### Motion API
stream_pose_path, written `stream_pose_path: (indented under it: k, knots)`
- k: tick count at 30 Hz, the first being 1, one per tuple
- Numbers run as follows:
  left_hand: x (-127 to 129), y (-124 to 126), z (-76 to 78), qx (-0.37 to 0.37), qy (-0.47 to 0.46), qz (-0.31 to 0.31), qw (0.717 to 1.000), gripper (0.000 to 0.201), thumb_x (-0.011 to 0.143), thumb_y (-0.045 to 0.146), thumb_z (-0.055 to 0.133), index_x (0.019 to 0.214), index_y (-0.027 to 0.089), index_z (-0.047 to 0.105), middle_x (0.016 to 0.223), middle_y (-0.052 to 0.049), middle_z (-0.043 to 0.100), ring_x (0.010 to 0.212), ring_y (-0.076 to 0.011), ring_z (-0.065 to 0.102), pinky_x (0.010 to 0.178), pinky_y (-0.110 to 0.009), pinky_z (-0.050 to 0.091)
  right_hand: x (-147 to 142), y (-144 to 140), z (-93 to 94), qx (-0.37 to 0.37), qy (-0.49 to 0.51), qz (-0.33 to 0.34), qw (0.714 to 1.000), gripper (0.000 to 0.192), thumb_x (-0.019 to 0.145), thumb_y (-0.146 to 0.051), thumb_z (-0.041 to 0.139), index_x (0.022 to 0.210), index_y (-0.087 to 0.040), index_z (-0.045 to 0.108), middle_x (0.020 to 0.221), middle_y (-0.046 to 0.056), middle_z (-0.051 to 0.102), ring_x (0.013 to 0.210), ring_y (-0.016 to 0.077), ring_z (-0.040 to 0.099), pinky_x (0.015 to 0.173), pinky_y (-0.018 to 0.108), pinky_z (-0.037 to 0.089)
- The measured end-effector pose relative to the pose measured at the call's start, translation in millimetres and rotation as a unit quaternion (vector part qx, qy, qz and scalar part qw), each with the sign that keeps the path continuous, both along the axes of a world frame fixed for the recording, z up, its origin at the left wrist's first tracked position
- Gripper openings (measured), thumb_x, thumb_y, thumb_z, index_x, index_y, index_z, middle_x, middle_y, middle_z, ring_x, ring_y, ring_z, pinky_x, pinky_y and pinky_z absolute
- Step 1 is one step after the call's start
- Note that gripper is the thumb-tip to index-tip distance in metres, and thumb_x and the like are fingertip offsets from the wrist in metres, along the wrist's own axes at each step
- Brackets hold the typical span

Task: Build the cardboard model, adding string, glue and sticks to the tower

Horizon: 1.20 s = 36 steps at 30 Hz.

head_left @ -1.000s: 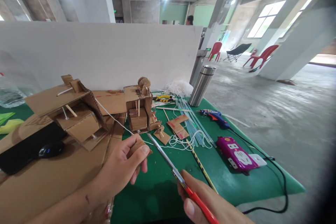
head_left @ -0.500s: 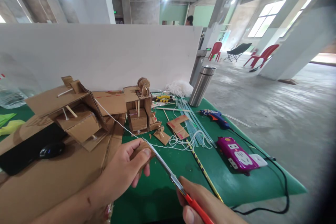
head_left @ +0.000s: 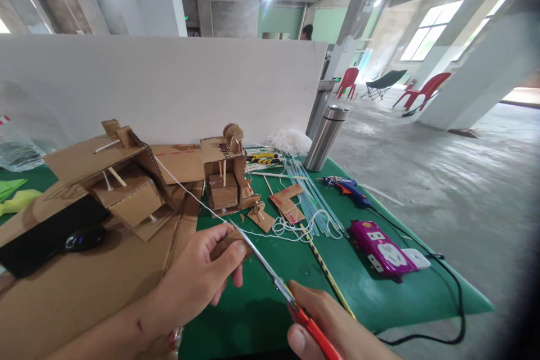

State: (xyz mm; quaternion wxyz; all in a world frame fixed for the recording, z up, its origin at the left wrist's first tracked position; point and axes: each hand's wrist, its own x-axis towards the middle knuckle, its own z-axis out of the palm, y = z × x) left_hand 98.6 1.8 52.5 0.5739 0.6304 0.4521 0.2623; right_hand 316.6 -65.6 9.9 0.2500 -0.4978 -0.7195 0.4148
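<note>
Cardboard scrap (head_left: 230,241) — pinched in left hand (head_left: 198,275)

We list, right of centre on the green table (head_left: 422,292): steel flask (head_left: 324,138), blue glue gun (head_left: 348,189), purple power strip (head_left: 382,253). At left: black computer mouse (head_left: 84,238), cardboard model (head_left: 126,180). Upper right background: red chairs (head_left: 422,91).

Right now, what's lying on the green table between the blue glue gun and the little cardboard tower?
In the head view, clear sticks and a cardboard scrap lie between the glue gun and the cardboard tower, with white string just nearer.
</note>
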Motion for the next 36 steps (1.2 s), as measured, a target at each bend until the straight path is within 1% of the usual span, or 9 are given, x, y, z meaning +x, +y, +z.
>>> stream_pose_path:
  k: [3, 8, 15, 19, 22, 25, 28, 32, 36]
  knots:
    - [0.1, -0.5, 1.8, 0.002, -0.003, 0.001, 1.0, 0.032, 0.09, 0.049, 0.05, 0.08, 0.019, 0.053, 0.058, 0.006, 0.058, 0.034, -0.0022, 0.036, 0.037, -0.016, 0.026, -0.6, -0.8, -0.4, -0.013, 0.004, 0.017, 1.0, 0.061, 0.086, -0.075, 0.041, 0.085, -0.017, 0.059, 0.075, 0.003, 0.058, 0.063, 0.0135, 0.045, 0.057, 0.023, 0.041]
    - [-0.7, -1.1, 0.4, -0.003, -0.005, 0.008, 1.0, 0.03, 0.089, 0.048, 0.05, 0.08, 0.019, 0.053, 0.058, 0.006, 0.058, 0.033, -0.0022, 0.035, 0.036, -0.016, 0.025, -2.4, -0.3, -1.1, -0.018, -0.009, 0.01, 1.0, 0.061, 0.087, -0.075, 0.039, 0.084, -0.018, 0.058, 0.075, 0.003, 0.057, 0.063, 0.0136, 0.044, 0.058, 0.024, 0.039]
    - [-0.8, 0.3, 1.5, 0.003, -0.01, -0.004, 1.0, 0.03, 0.091, 0.047, 0.05, 0.081, 0.018, 0.054, 0.059, 0.006, 0.058, 0.034, -0.0019, 0.036, 0.037, -0.015, 0.026, -3.6, 1.2, -2.3, -0.026, -0.035, 0.02, 0.999, 0.065, 0.088, -0.078, 0.031, 0.081, -0.018, 0.054, 0.072, 0.001, 0.052, 0.06, 0.0121, 0.037, 0.055, 0.025, 0.033]
    - [-0.3, 1.1, 2.6, 0.006, -0.014, -0.005, 1.0, 0.03, 0.09, 0.046, 0.052, 0.08, 0.018, 0.053, 0.058, 0.006, 0.058, 0.034, -0.0017, 0.036, 0.037, -0.015, 0.026, -3.1, 2.7, -3.7, -0.035, -0.037, 0.021, 0.998, 0.062, 0.087, -0.077, 0.036, 0.08, -0.017, 0.053, 0.071, 0.0, 0.051, 0.06, 0.012, 0.037, 0.055, 0.024, 0.032]
    - [-0.7, 0.5, 2.6, 0.005, -0.016, -0.001, 1.0, 0.03, 0.09, 0.046, 0.053, 0.08, 0.018, 0.053, 0.058, 0.006, 0.058, 0.034, -0.0018, 0.036, 0.037, -0.015, 0.025, -3.2, 4.1, -4.0, -0.042, -0.01, 0.028, 0.999, 0.061, 0.086, -0.076, 0.041, 0.08, -0.017, 0.054, 0.072, 0.0, 0.051, 0.061, 0.0121, 0.037, 0.055, 0.024, 0.032]
    - [-1.4, -0.8, 2.9, 0.006, -0.016, -0.003, 1.0, 0.03, 0.091, 0.046, 0.052, 0.079, 0.018, 0.053, 0.059, 0.006, 0.058, 0.034, -0.002, 0.036, 0.037, -0.016, 0.026, -3.8, 4.0, -4.4, -0.047, 0.008, 0.02, 0.999, 0.059, 0.085, -0.076, 0.044, 0.082, -0.017, 0.055, 0.073, 0.0, 0.05, 0.063, 0.0122, 0.037, 0.056, 0.024, 0.032]
    - [-1.4, -1.8, 3.7, 0.011, -0.014, -0.006, 1.0, 0.031, 0.092, 0.046, 0.049, 0.079, 0.019, 0.051, 0.059, 0.006, 0.058, 0.034, -0.0024, 0.036, 0.037, -0.016, 0.026, -3.9, 3.5, -5.9, -0.05, 0.007, 0.016, 0.999, 0.06, 0.085, -0.076, 0.045, 0.079, -0.017, 0.054, 0.071, -0.002, 0.047, 0.062, 0.0116, 0.035, 0.056, 0.024, 0.03]
    - [-0.1, -1.1, 1.8, 0.009, -0.016, -0.009, 1.0, 0.031, 0.091, 0.048, 0.049, 0.079, 0.019, 0.05, 0.06, 0.006, 0.058, 0.035, -0.0027, 0.036, 0.038, -0.017, 0.027, -2.8, 5.6, -12.1, -0.046, 0.003, 0.016, 0.999, 0.061, 0.083, -0.078, 0.044, 0.074, -0.018, 0.048, 0.068, -0.003, 0.043, 0.06, 0.0108, 0.032, 0.053, 0.025, 0.026]
    - [-0.5, 0.2, -4.4, 0.008, -0.037, -0.01, 0.999, 0.034, 0.092, 0.05, 0.049, 0.078, 0.019, 0.048, 0.062, 0.005, 0.06, 0.036, -0.0034, 0.04, 0.04, -0.017, 0.03, -1.0, 9.0, -22.7, -0.02, 0.014, 0.021, 0.999, 0.063, 0.082, -0.082, 0.039, 0.068, -0.02, 0.037, 0.063, -0.005, 0.037, 0.057, 0.0094, 0.027, 0.049, 0.025, 0.022]
